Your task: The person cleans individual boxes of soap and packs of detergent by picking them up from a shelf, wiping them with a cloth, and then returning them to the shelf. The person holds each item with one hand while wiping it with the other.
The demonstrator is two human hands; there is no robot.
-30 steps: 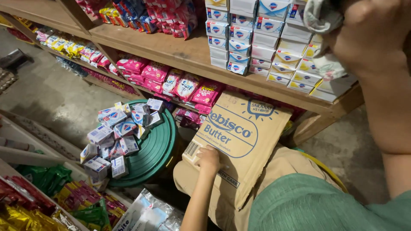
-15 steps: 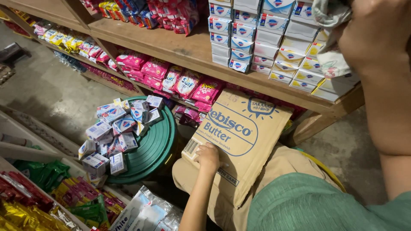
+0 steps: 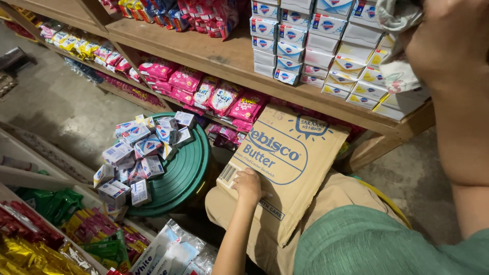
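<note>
Fingers, left hand (image 3: 248,184): curled together over the near left edge of the flattened cardboard box (image 3: 285,168), thumb side pressed on its printed face; clamped on the cardboard.
Fingers, right hand (image 3: 451,46): raised close to the camera, blurred; closed around a crumpled light cloth (image 3: 397,20) as far as can be seen, individual fingers hard to make out.
Cardboard box: brown, folded flat, lying tilted across the person's lap on tan trousers (image 3: 331,198), its upper edge leaning toward the wooden shelf (image 3: 224,56).
Green lid (image 3: 183,173): round, ribbed, just left of the cardboard box, lower down.
Small soap boxes (image 3: 140,153): white and blue, heaped loosely on the green lid, left of the cardboard.
Stacked soap boxes (image 3: 305,35): neat rows on the wooden shelf, above the cardboard's upper edge.
Pink sachet packs (image 3: 204,89): on the lower shelf level, up and left of the cardboard.
Green shirt (image 3: 367,244): the person's own, below right of the cardboard.
Snack packets (image 3: 46,229): red, green and gold, far left of the cardboard, low in view.
</note>
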